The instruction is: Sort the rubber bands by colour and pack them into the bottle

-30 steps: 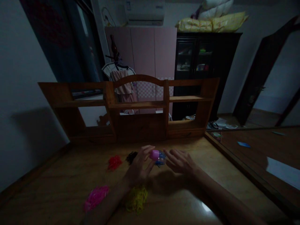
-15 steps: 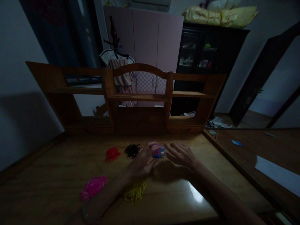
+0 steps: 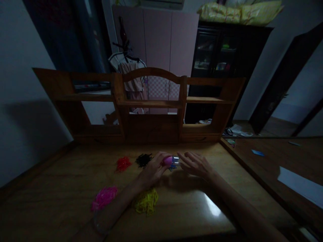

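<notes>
My left hand point(image 3: 155, 167) is closed around a small pink container with a clear, shiny end point(image 3: 168, 160), held sideways above the table. Just right of the clear end is my right hand point(image 3: 196, 164), its fingers outstretched and slightly apart; whether the fingertips touch the container I cannot tell. Some blue bands point(image 3: 173, 167) show below the clear end, partly hidden. Loose piles of thin bands lie to the left: red point(image 3: 123, 163), black point(image 3: 143, 160), pink point(image 3: 104, 198) and yellow point(image 3: 146, 201). My left forearm passes over the edge of the pink pile.
A wooden shelf unit point(image 3: 151, 104) stands along the back of the wooden tabletop point(image 3: 186, 215). On the brown surface to the right lie a white sheet point(image 3: 300, 185) and a blue card point(image 3: 257, 153). Farther back are a pink wardrobe and a dark cabinet.
The container has turned in my left hand, so its pink side and clear end now show plainly. My right hand stays close beside it. The view has shifted slightly.
</notes>
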Demonstrator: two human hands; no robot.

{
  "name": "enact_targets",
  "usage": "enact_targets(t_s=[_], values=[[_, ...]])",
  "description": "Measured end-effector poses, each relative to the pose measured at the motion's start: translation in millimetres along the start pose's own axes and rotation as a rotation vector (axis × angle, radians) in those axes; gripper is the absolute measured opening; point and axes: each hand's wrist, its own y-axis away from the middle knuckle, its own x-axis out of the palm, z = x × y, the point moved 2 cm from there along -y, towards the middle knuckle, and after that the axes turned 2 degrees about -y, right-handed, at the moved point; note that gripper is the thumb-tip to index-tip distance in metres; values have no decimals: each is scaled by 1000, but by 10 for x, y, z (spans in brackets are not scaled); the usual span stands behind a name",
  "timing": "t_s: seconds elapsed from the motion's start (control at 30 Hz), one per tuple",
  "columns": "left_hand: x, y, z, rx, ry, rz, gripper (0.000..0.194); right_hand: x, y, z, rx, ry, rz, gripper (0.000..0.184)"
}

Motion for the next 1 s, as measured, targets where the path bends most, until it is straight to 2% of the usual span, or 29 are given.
enact_targets(t_s=[0.17, 0.23, 0.33, 0.4, 0.53, 0.63, 0.7, 0.77, 0.83, 0.9, 1.0], values=[[9, -69, 35, -281, 82, -6, 35, 0, -36, 10, -10, -45, -22, 49], [43, -151, 67, -414, 128, -10, 46, 3, -36, -11, 16, -28, -45, 49], [104, -334, 132, -630, 159, 47, 62, 11, -18, -71, 72, -5, -59, 49], [128, -479, 154, -708, 144, 95, 68, 18, -1, -119, 113, 5, -61, 49], [166, -734, 108, -696, 182, 129, 70, 16, 30, -216, 218, -19, -88, 46], [232, -861, 35, -532, 396, 178, 61, -12, 62, -309, 322, -58, -119, 43], [272, -926, 8, -393, 503, 204, 67, -46, 90, -386, 367, -81, -120, 44], [306, -990, 14, -317, 534, 221, 66, -86, 123, -470, 390, -106, -102, 44], [340, -1062, 41, -330, 516, 243, 59, -123, 152, -549, 408, -123, -89, 43], [379, -1140, 73, -399, 469, 278, 51, -154, 173, -610, 422, -124, -92, 41], [426, -1251, 131, -556, 392, 298, 58, -181, 190, -665, 453, -101, -110, 40]])
